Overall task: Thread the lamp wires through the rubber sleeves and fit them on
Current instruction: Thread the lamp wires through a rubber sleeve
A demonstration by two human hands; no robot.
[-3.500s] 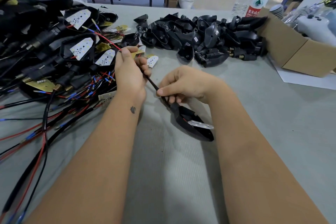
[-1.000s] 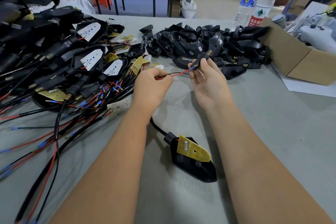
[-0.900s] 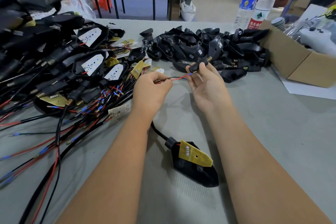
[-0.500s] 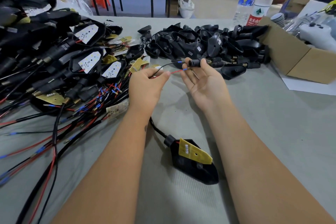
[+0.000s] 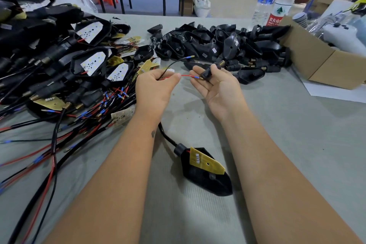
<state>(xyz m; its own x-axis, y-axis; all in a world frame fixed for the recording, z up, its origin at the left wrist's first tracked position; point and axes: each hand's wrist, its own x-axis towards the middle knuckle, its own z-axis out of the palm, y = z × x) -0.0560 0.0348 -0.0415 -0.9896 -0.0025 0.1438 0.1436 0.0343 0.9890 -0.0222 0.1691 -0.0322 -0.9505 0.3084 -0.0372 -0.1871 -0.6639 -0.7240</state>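
Note:
My left hand (image 5: 153, 87) pinches a red wire (image 5: 186, 75) and a black wire (image 5: 174, 62) of one lamp. The red wire's blue-tipped end points at a black rubber sleeve (image 5: 207, 73) with a brass threaded end. My right hand (image 5: 217, 87), palm up, holds that sleeve between thumb and fingers. The black wire arcs up and away, free at its tip. The wires run back under my left wrist to a black lamp housing (image 5: 206, 172) with a yellow circuit board, lying on the grey table (image 5: 287, 134) between my forearms.
A heap of wired lamps with red and black leads (image 5: 59, 69) fills the left of the table. A pile of empty black housings (image 5: 221, 45) lies behind my hands. A cardboard box (image 5: 320, 65) and two water bottles (image 5: 277, 0) stand at the right rear.
My right hand has turned more palm up and the sleeve now sits tilted by the red wire's tip. The black wire has sprung upward, away from the sleeve.

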